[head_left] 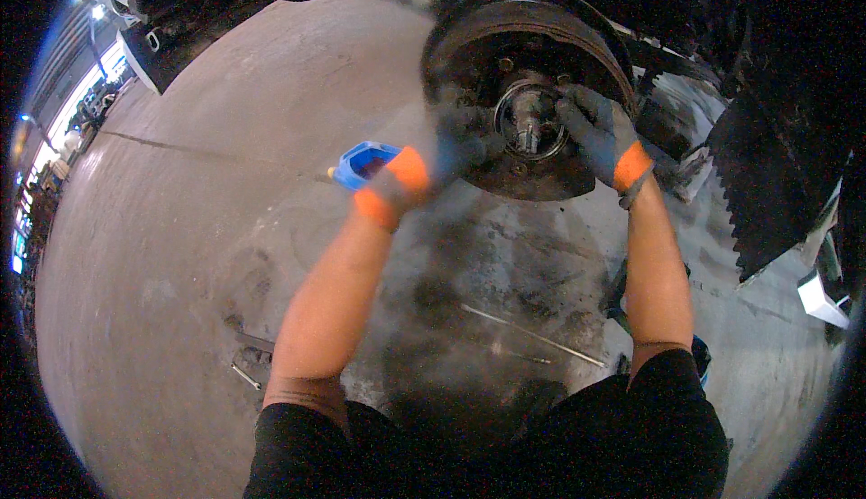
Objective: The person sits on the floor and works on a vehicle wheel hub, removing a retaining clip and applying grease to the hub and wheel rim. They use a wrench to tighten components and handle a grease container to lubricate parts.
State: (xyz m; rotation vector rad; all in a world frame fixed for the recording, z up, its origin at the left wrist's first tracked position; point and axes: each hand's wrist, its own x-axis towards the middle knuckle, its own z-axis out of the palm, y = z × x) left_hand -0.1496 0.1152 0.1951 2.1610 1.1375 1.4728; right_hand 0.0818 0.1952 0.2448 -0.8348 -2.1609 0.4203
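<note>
Stained floor (171, 246) is spreading below. Metal ring (500, 120) is encircling the spindle (530, 111), sitting between left hand (460, 145), blurred, and right hand (597, 133), fingers bent near its edge; cannot tell if either is gripping.

1 o'clock: drum (541, 25), dark metal, matt, rough; ring (499, 122) within, glossy metal. 10–11 o'clock: blue container (383, 148), smooth plastic. 4–5 o'clock: rod (532, 335), smooth metal. 9 o'clock: floor (180, 255), matt, scuffed, concrete-like.

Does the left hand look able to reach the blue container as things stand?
Probably yes: the blue container sits left of the left hand, with nothing visible blocking the way between them.
</note>
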